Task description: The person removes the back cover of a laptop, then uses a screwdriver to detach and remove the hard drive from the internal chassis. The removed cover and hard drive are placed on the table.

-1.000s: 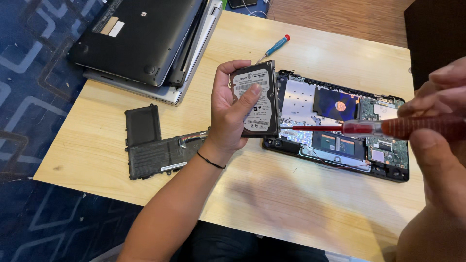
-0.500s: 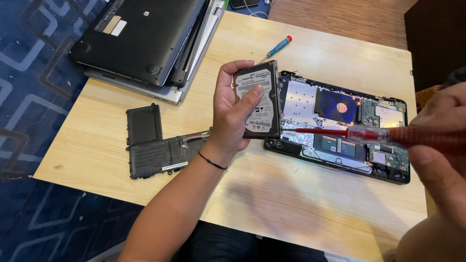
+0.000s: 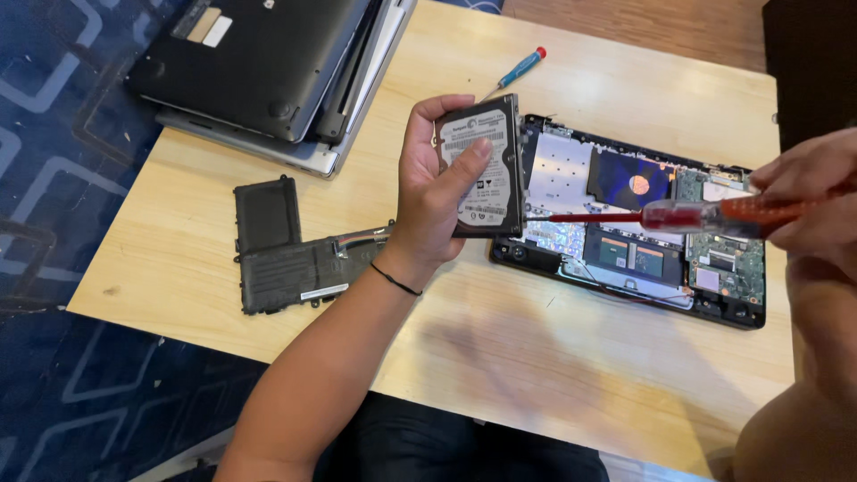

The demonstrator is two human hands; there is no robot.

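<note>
My left hand (image 3: 435, 192) holds a small hard drive (image 3: 486, 170) upright above the wooden table (image 3: 500, 357), thumb across its labelled face. My right hand (image 3: 817, 192) grips a red-handled screwdriver (image 3: 705, 215) held level. Its tip touches the drive's right edge low down. Behind the drive lies an opened laptop (image 3: 638, 223) with its circuit boards and foil exposed.
A black L-shaped battery pack (image 3: 290, 254) lies left of my forearm. Stacked closed laptops (image 3: 268, 67) sit at the table's far left corner. A small blue-and-red screwdriver (image 3: 516, 71) rests at the far edge. Blue patterned carpet (image 3: 54, 178) surrounds the table.
My right hand has drawn slightly right and down while the screwdriver tip stays at the drive's edge. The left hand holds the drive almost still.
</note>
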